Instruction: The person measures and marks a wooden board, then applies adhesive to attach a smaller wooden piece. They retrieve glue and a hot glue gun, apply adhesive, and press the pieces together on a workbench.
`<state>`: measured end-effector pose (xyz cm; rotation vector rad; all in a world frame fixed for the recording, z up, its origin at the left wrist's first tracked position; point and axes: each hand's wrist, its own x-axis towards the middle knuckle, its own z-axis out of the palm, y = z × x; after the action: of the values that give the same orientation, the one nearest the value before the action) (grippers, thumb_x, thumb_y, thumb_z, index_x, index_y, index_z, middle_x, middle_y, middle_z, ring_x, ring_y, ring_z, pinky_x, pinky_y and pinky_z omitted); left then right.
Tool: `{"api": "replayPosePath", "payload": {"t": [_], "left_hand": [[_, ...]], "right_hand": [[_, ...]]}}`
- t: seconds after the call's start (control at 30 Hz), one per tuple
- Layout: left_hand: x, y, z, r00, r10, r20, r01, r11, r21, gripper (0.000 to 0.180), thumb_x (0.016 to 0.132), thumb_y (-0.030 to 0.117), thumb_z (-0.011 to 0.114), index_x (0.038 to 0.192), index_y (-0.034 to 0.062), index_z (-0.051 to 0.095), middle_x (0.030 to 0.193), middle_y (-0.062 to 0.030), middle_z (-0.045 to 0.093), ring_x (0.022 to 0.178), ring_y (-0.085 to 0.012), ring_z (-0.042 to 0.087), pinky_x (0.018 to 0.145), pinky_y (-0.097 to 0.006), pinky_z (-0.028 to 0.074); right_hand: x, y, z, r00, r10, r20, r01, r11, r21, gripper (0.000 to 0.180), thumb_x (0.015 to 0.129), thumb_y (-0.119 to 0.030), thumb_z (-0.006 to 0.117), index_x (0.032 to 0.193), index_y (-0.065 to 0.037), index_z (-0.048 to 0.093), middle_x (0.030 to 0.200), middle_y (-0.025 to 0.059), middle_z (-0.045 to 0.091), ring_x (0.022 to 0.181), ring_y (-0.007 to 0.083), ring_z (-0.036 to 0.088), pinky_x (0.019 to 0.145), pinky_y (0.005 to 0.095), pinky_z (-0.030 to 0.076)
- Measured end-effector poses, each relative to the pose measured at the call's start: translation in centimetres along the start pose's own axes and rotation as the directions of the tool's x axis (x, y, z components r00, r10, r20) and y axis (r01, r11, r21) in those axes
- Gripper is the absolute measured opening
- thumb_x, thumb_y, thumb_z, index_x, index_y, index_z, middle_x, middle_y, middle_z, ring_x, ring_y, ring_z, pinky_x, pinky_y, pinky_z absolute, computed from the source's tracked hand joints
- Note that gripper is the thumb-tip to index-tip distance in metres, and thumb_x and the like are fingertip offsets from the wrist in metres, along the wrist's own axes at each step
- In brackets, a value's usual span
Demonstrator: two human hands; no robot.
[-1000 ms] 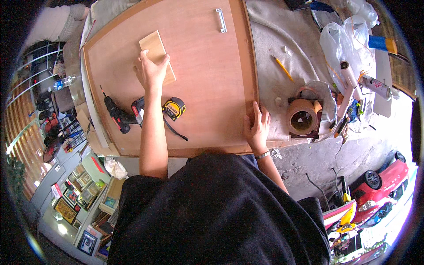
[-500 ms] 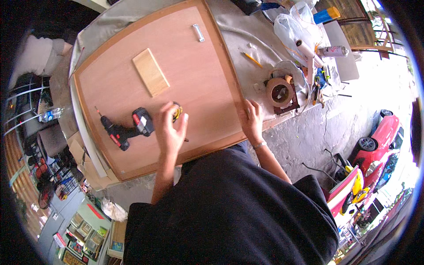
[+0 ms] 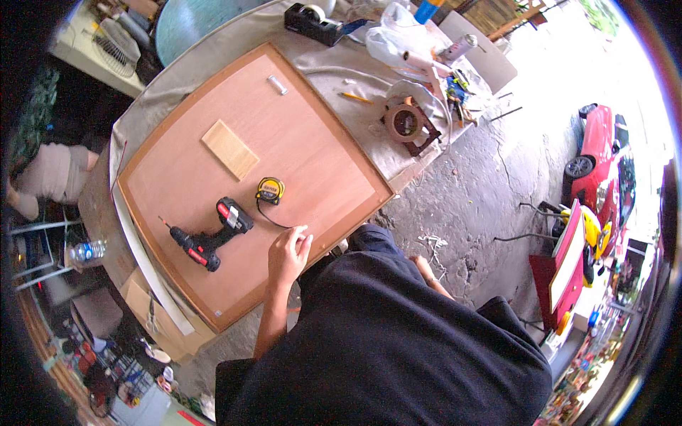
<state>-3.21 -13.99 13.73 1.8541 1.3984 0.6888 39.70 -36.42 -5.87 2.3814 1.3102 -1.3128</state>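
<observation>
Resting on panel [image 3: 312, 153], left hand [image 3: 288, 254] just beside tape measure [image 3: 270, 190], perhaps touching its strap.

My left hand [image 3: 288, 254] sits on the near edge of the wooden panel [image 3: 320, 153]. Just ahead: tape measure [image 3: 270, 190], its strap trailing back to my fingers. Drill [image 3: 209, 234] lies close to the left, small wood block [image 3: 229, 149] beyond it. Right half of the panel is bare up to the metal handle [image 3: 277, 84]. Table past the far-right edge is cluttered: tape roll [image 3: 402, 122], pencil [image 3: 355, 98], bags [image 3: 398, 42].
</observation>
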Motion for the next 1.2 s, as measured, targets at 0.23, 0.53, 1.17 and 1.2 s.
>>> {"api": "replayPosePath", "payload": {"t": [0.23,0.53,1.17,1.2], "left_hand": [[0.4,2.4,1.8,0.996,-0.073,0.053,0.069,0.996,0.06,0.022,0.091,0.019,0.071,0.107,0.0059,0.066,0.083,-0.011,0.07,0.077,-0.0268,0.069,0.069,-0.04,0.054],[6.3,12.4,16.3,0.961,0.072,0.269,-0.09,0.994,0.055,0.018,0.095,0.022,0.063,0.105,0.0069,0.066,0.088,-0.0163,0.072,0.081,-0.0336,0.071,0.07,-0.045,0.056],[28.6,37.3,58.2,0.764,0.307,0.568,-0.247,0.952,-0.182,0.022,0.099,0.023,0.055,0.1,0.0066,0.069,0.085,-0.0219,0.07,0.081,-0.0416,0.069,0.073,-0.05,0.053],[30.1,37.4,60.1,0.778,0.285,0.56,-0.21,0.958,-0.196,0.024,0.099,0.025,0.055,0.099,0.0064,0.07,0.083,-0.0223,0.07,0.079,-0.0419,0.069,0.072,-0.051,0.052]], "right_hand": [[-2.6,4.5,2.0,0.98,-0.164,0.116,0.132,0.961,0.241,0.031,0.092,-0.029,0.063,0.107,-0.003,0.072,0.106,0.0259,0.07,0.102,0.04,0.068,0.085,0.0445,0.054],[1.3,12.4,-8.8,0.993,0.118,0.024,-0.115,0.875,0.47,0.031,0.095,-0.029,0.064,0.106,-0.002,0.07,0.083,0.0139,0.074,0.074,0.0237,0.072,0.068,0.0366,0.056],[13.9,37.6,-39.5,0.912,0.146,-0.383,0.191,0.675,0.712,0.028,0.103,-0.023,0.057,0.113,0.002,0.064,0.085,0.0095,0.069,0.072,0.0147,0.066,0.062,0.0297,0.056],[14.5,37.9,-40.0,0.913,0.088,-0.399,0.235,0.685,0.689,0.027,0.103,-0.022,0.057,0.114,0.002,0.064,0.086,0.0091,0.068,0.074,0.0151,0.066,0.062,0.0297,0.056]]}}
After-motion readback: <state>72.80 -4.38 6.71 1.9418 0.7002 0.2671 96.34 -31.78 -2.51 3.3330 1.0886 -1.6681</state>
